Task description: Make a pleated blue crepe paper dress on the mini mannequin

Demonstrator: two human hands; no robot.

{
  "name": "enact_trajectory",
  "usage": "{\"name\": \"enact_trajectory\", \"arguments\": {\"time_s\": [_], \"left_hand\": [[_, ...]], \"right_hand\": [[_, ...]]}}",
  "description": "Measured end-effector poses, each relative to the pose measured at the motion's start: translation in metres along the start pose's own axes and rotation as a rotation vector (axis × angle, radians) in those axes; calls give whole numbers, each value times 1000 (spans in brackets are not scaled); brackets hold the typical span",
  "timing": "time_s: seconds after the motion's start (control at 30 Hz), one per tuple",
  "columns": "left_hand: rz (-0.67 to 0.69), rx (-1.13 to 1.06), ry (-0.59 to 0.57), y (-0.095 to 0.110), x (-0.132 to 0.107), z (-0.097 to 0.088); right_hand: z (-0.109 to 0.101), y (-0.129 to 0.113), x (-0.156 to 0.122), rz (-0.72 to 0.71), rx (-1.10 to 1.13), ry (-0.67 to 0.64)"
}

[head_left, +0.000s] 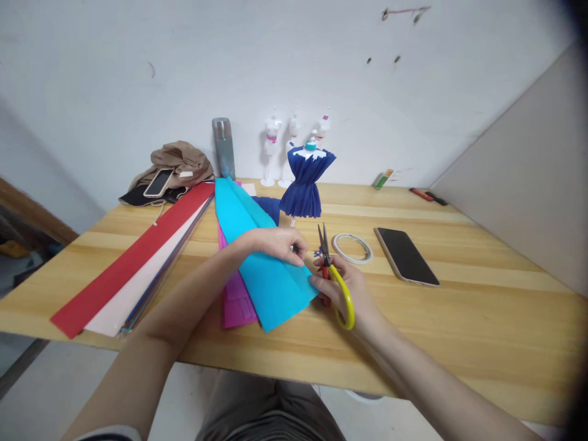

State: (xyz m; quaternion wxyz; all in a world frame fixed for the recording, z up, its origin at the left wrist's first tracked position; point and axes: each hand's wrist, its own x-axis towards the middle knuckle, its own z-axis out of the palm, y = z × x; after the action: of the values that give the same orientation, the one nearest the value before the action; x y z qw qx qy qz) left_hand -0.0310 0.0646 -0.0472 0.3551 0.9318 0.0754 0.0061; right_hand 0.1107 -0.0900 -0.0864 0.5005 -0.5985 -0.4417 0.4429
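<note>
On my feed there's a long piece of turquoise paper slanting across the wooden tabletop, narrow at the far end, way wider up front, with a lengthwise crease or layer edge, can't tell which. Right at its right-hand corner I've got scissors, yellow and red handles, blades pointing away, slightly parted.

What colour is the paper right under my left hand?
The paper is bright turquoise blue, clearest in the head view.
</note>
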Motion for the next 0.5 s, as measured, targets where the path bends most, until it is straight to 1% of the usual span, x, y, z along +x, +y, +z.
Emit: {"name": "enact_trajectory", "arguments": {"time_s": [0.07,0.1,0.13,0.23,0.3,0.33,0.43,0.47,0.5], "left_hand": [[-27,36,1,-2,-3,-1],[-45,62,26,-3,-5,-3],[-63,92,68,-5,-8,-6],[-144,208,245,-11,-22,-19],[-252,304,321,-17,-37,-31],[-312,342,321,-20,-46,-37],[-454,365,232,-34,-74,-57],[-497,341,243,-40,-80,-62],[-531,289,305,-46,-84,-67]], "right_hand": [[-1,0,2,9,-16,-4],[-1,0,2,12,-17,-9],[-2,-1,1,14,-14,-17],[-3,-4,-1,18,23,-36],[-3,-6,-2,44,44,-48],[-4,-7,-2,59,49,-52],[-5,-5,-1,74,47,-62],[-6,-3,0,70,44,-68],[-6,-2,1,59,40,-95]]}}
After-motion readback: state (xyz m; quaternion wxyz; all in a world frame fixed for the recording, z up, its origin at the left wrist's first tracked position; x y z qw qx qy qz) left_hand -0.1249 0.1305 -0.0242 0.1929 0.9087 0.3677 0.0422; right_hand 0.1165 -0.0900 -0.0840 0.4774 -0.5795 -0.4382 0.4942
